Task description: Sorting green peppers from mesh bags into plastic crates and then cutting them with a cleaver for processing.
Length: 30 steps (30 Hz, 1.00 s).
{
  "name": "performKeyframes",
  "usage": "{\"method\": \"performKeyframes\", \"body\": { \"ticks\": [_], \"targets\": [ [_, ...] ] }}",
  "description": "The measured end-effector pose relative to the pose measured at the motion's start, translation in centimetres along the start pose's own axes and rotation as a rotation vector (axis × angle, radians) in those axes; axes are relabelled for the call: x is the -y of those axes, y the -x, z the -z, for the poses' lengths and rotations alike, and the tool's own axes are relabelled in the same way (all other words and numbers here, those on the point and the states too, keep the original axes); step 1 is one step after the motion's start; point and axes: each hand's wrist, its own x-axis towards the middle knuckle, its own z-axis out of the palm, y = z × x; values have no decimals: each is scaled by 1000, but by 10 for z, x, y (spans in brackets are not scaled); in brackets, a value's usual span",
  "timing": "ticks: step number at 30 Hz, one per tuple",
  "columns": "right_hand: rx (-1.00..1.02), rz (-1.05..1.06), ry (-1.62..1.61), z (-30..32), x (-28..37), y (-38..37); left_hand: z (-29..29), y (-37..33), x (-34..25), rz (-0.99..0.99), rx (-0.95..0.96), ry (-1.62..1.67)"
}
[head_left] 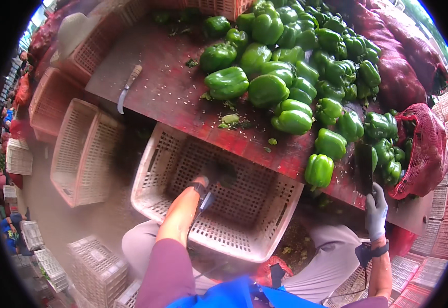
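Note:
My left hand (pixel 217 172), dark and blurred, reaches down into a pale plastic crate (pixel 149 197) in front of me. Its fingers do not show clearly, nor whether anything is in them. My right hand (pixel 376 213), in a grey glove, grips a knife with a broad dark blade (pixel 363 161) at the table's near right edge. The blade points away from me, beside several green bell peppers (pixel 383 151) at the mouth of a red mesh sack (pixel 423 154). A large heap of green bell peppers (pixel 296 66) covers the far right of the red table (pixel 167 97).
A second knife with a wooden handle (pixel 131 77) lies at the table's left edge, blade over the rim. More crates (pixel 75 154) stand on the left, and stacked crates (pixel 98 269) behind. Full red mesh sacks (pixel 393 56) rest at the far right. Pepper scraps and seeds dot the tabletop.

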Motion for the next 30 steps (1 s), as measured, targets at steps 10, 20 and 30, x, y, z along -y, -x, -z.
{"method": "performKeyframes", "body": {
  "ticks": [10, 20, 30],
  "targets": [
    [-27, 360, -90, -78, 114, 38, -22, 169, -126, -391, -493, 126],
    [96, 505, 327, -157, 135, 35, -55, 80, -171, -407, -1016, 202],
    [257, 462, 365, -177, 141, 33, -50, 93, -182, -338, -1080, 141]
  ]
}}
